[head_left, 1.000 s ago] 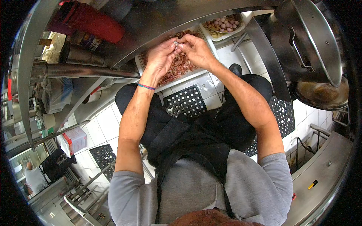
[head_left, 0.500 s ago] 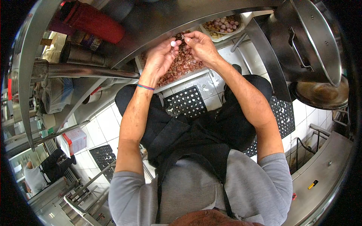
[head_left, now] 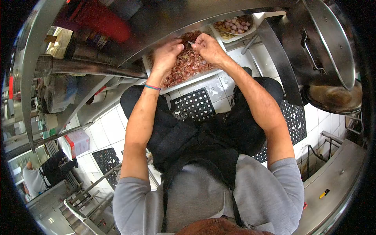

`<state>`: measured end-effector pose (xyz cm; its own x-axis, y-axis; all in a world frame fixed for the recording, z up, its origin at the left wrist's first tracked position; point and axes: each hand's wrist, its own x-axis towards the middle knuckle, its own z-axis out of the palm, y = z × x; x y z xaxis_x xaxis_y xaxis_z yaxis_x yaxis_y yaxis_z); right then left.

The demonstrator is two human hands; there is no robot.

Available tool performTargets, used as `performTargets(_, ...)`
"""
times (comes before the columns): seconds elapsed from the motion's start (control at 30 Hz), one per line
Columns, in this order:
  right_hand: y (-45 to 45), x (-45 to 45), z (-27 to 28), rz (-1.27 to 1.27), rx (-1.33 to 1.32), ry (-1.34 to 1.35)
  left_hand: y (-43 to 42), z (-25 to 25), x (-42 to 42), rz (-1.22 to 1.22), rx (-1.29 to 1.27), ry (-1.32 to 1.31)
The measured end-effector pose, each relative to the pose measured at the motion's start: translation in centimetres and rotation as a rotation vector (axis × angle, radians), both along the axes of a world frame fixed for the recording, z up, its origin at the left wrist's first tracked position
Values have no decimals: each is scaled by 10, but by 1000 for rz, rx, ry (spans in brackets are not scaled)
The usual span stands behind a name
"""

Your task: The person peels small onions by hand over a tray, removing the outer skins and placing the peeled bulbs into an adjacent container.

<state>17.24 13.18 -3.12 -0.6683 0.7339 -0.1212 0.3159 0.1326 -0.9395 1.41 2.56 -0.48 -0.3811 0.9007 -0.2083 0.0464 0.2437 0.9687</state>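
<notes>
A white tray [head_left: 192,83] full of small reddish shallots and loose skins [head_left: 190,69] lies low in front of me, partly under a steel counter. My right hand [head_left: 208,50] is closed over the tray, with a small knife [head_left: 190,42] whose short pale blade points left from the fingertips. Facing it is my left hand [head_left: 167,55], fingers curled in and slightly blurred; whatever they hold is hidden. Behind the right hand stands a container [head_left: 226,40] with peeled, pale pink shallots [head_left: 237,26] and yellowish pieces beside them.
A steel counter edge [head_left: 156,41] runs just above my hands. At right stand a large steel pot [head_left: 313,43] and a browned pan [head_left: 335,98]. Black perforated mats [head_left: 194,105] cover parts of the tiled floor. Another person [head_left: 35,180] is far left. A yellow cutter [head_left: 324,193] lies on the right bench.
My left hand has turned and curled inward, so the white peeled bulb at its fingertips no longer shows. My right hand has shifted slightly right and down, and its blade shows more clearly.
</notes>
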Motion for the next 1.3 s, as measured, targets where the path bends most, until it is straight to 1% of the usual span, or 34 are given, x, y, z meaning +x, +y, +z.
performTargets(0.03,1,1,1,68,33,-37,0,3,3,-36,4,392)
performTargets(0.07,-1,1,2,84,146,-86,-5,6,8,7,-82,792)
performTargets(0.1,-4,3,0,96,260,-137,-5,3,7,-25,-91,887)
performTargets(0.17,-10,10,-1,113,485,-238,-9,-20,1,-96,-110,1079)
performTargets(0.2,-12,13,14,139,394,-383,-4,-42,-14,-159,-63,877)
performTargets(0.3,-6,24,29,216,425,-475,-8,-52,-14,-171,62,973)
performTargets(0.33,-5,26,31,246,435,-508,-8,-55,-15,-183,65,991)
performTargets(0.43,-5,32,22,227,521,-461,-11,-61,-16,-190,42,999)
performTargets(0.47,-5,35,18,250,602,-448,-11,-64,-16,-180,39,988)
performTargets(0.57,-9,39,32,257,607,-548,-12,-59,-6,-157,-169,805)
performTargets(0.6,-7,40,38,295,569,-595,-13,-66,-5,-167,-173,792)
performTargets(0.67,-1,43,35,361,518,-704,-10,-90,-9,-188,-265,500)
performTargets(0.7,0,46,35,394,486,-757,-7,-91,-4,-201,-316,354)
performTargets(0.73,1,51,34,414,496,-787,-2,-90,3,-102,-331,72)
performTargets(0.83,0,62,27,372,520,-782,29,-107,-6,-73,-337,5)
performTargets(0.87,1,66,25,411,521,-773,48,-112,-12,-138,-339,3)
performTargets(0.9,1,72,26,406,507,-768,61,-91,2,-119,-286,-146)
performTargets(0.97,0,83,28,398,483,-760,94,-60,29,21,-109,-689)
performTargets(1.07,-1,92,25,292,482,-750,129,-62,33,-5,22,-656)
performTargets(1.1,-1,92,21,280,485,-734,124,-64,37,14,-63,-584)
performTargets(1.17,2,90,16,256,499,-697,103,-69,46,51,-222,-432)
performTargets(1.2,3,89,23,282,501,-709,87,-77,47,12,-149,-276)
performTargets(1.23,2,88,33,310,498,-722,71,-78,44,-4,-212,-291)
performTargets(1.3,-1,85,34,329,498,-727,35,-92,39,95,-190,-275)
